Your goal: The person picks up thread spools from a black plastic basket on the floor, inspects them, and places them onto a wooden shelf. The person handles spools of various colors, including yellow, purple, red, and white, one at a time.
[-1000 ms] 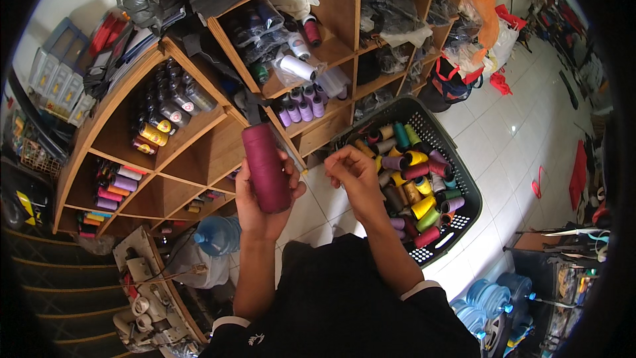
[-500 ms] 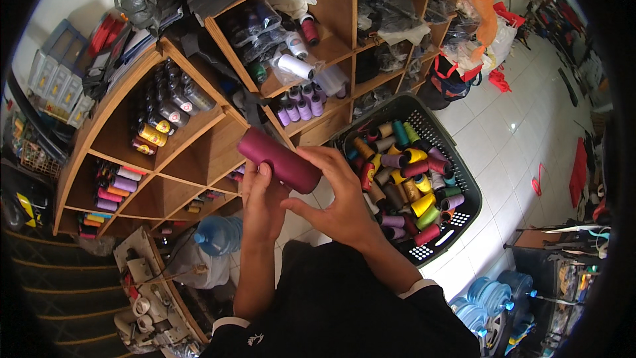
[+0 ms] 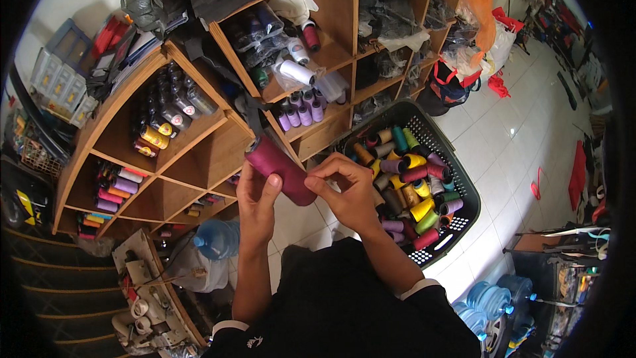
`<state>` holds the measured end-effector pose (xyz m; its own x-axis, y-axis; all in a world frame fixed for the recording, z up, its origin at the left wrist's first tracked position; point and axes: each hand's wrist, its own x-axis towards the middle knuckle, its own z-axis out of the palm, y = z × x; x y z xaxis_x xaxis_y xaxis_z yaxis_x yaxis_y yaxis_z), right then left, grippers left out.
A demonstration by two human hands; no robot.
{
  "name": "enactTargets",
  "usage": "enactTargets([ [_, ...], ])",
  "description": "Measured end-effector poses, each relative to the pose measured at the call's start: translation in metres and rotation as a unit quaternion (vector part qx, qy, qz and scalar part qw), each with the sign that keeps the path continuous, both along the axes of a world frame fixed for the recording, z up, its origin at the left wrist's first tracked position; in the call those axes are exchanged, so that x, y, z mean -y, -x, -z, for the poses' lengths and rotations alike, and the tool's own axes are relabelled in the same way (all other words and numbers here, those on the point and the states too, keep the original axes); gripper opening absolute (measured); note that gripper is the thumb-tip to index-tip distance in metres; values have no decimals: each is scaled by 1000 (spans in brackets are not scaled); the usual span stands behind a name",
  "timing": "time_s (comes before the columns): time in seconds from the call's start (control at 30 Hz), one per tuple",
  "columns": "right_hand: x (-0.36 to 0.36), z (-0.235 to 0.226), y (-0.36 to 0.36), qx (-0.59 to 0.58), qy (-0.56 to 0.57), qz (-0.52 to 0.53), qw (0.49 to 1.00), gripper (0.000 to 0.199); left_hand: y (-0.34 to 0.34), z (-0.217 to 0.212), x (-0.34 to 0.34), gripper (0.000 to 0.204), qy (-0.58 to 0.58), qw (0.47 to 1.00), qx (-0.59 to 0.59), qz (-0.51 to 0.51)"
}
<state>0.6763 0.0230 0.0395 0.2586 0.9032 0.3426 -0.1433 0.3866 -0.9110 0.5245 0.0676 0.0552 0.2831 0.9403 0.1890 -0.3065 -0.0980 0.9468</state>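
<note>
A dark maroon spool of thread (image 3: 281, 171) lies tilted in front of my chest, its upper left end pointing toward the shelves. My left hand (image 3: 258, 202) is closed round it from below, thumb on its near side. At the spool's lower right end, my right hand (image 3: 344, 189) has thumb and forefinger pinched together against the wound thread. Any loose thread end between those fingertips is too fine to make out. Beyond my right hand stands a dark green perforated basket (image 3: 467, 192), heaped with spools (image 3: 414, 169) in yellow, red, purple, green and brown.
Wooden cubby shelves (image 3: 192, 152) curve across the left and back, holding black spools (image 3: 165, 109), lilac spools (image 3: 301, 111) and plastic-wrapped goods. A blue water jug (image 3: 217, 238) stands by a sewing machine (image 3: 142, 305) at lower left. More jugs (image 3: 490, 298) are at lower right.
My right hand's fingers have gone from spread beside the spool to a pinch at its lower right end. The spool has shifted slightly toward me, still in my left hand.
</note>
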Motion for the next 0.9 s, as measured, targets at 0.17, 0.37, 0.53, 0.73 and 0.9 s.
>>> enactTargets([
  [0.17, 0, 0, -7, -2, 26, -39, 999, 8, 9, 11, -3, 49, 131, 982, 116, 66],
  [0.37, -8, 28, -24, -53, 95, -34, 994, 10, 7, -8, -3, 50, 212, 944, 243, 70],
  [0.53, 5, 32, -13, 88, 96, -66, 989, 7, 7, -6, -7, 50, 257, 919, 297, 32],
  [0.73, 15, -2, -12, 127, 41, -67, 989, 26, 15, 1, -11, 54, 216, 933, 279, 73],
  [0.9, 5, -38, -5, 73, -42, -18, 996, 40, 9, -4, -10, 56, 177, 951, 234, 96],
])
